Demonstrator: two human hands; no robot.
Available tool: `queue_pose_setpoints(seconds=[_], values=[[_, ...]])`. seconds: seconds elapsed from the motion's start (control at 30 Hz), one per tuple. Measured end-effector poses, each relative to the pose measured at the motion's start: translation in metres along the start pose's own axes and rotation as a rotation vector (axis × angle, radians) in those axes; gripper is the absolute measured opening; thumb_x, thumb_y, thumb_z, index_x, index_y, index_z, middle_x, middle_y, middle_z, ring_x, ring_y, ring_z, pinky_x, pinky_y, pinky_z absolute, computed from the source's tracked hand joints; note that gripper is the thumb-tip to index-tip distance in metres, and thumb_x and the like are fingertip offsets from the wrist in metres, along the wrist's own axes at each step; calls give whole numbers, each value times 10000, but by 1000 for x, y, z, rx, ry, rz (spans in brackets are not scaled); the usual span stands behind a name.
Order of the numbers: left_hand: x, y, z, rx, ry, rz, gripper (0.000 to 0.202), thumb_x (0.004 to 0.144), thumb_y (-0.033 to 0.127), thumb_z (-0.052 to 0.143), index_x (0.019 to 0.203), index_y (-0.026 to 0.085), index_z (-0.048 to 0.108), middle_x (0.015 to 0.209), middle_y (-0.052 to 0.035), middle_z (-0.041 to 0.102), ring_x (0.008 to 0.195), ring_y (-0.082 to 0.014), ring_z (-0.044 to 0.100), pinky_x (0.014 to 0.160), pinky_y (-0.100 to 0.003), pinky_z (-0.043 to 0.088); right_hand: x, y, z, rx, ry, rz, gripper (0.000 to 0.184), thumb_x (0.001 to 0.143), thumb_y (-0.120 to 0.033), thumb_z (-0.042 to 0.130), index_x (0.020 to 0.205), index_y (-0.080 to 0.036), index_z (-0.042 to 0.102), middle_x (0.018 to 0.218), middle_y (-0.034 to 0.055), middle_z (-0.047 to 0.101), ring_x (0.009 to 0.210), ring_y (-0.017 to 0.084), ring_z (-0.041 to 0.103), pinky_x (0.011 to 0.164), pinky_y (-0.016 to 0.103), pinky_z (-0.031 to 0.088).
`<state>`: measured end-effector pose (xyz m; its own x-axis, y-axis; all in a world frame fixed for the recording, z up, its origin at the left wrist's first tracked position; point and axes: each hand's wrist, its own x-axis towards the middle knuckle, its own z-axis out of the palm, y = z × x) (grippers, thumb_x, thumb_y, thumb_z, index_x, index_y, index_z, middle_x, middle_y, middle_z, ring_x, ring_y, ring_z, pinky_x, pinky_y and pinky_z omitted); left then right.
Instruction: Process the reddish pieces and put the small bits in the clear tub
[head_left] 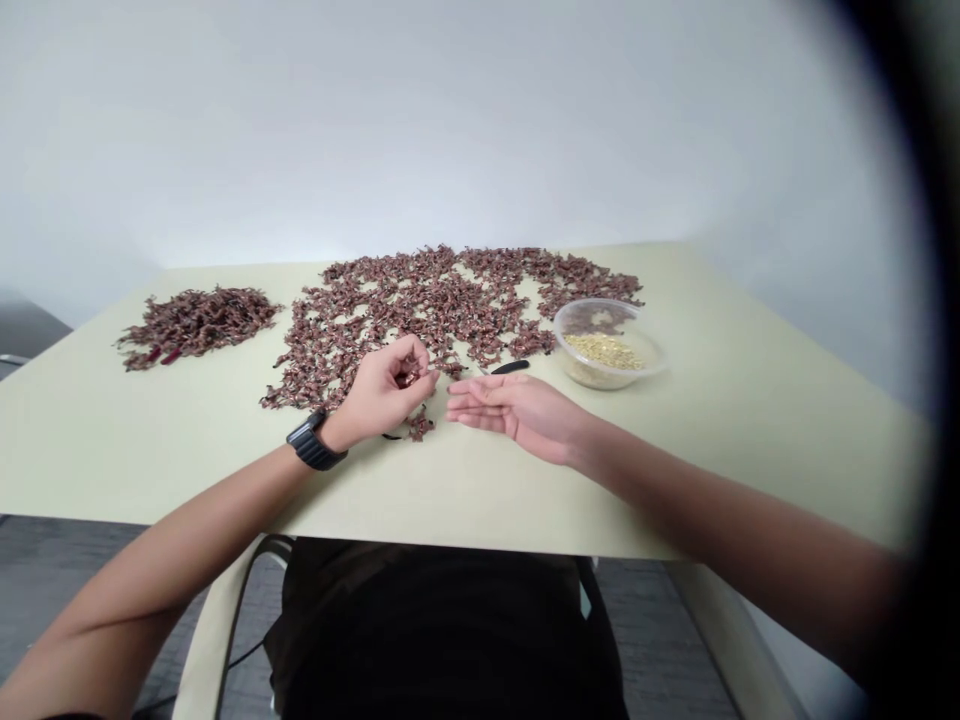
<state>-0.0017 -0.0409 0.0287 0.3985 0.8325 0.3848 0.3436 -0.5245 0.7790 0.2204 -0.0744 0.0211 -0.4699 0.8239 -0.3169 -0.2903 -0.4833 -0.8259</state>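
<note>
pinching a small dried reddish piece [409, 379] in the curled left hand [382, 392], beside the open, empty right hand [517, 415]

watch: black square wrist watch [315, 442] with a wide black band, on the left arm [187, 540] | top: plain black shirt [442, 640] | skin: left hand [382, 390] and right hand [517, 415] both bare

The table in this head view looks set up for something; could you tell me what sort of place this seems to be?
Probably a plain indoor workroom: a white wall, a pale table spread with dried reddish-brown plant pieces, and a clear plastic tub of pale yellow grains.
</note>
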Motion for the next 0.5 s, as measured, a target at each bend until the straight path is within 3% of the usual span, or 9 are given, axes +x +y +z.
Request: queue_pose_setpoints(seconds=[0.2, 0.4, 0.5], values=[[-2, 2, 1, 39, -100, -18, 103, 915, 304, 654, 933, 228, 587, 711, 13, 606, 496, -93, 443, 483, -262, 337, 4, 2, 0, 95, 6, 58, 262, 1022, -150, 455, 1082, -64, 694, 1121, 198, 757, 1052, 214, 745, 1072, 362, 554], [-3, 3, 2, 226, -226, 31, 122, 926, 318, 651, 1020, 241, 669, 599, 38, 625, 457, -101, 491, 477, -248, 364, 6, 5, 2, 160, -4, 59, 245, 990, -141, 465, 1049, -67, 691, 1121, 205, 754, 1057, 224, 743, 1073, 395, 551], [-4, 2, 3, 313, -277, 92, 142, 946, 309, 625, 1055, 251, 696, 709, 17, 710, 501, -104, 571, 532, -247, 424, 7, 7, 2, 189, 3, 76, 227, 990, -153, 464, 1029, -67, 670, 1104, 217, 751, 1028, 232, 751, 1067, 414, 553]])
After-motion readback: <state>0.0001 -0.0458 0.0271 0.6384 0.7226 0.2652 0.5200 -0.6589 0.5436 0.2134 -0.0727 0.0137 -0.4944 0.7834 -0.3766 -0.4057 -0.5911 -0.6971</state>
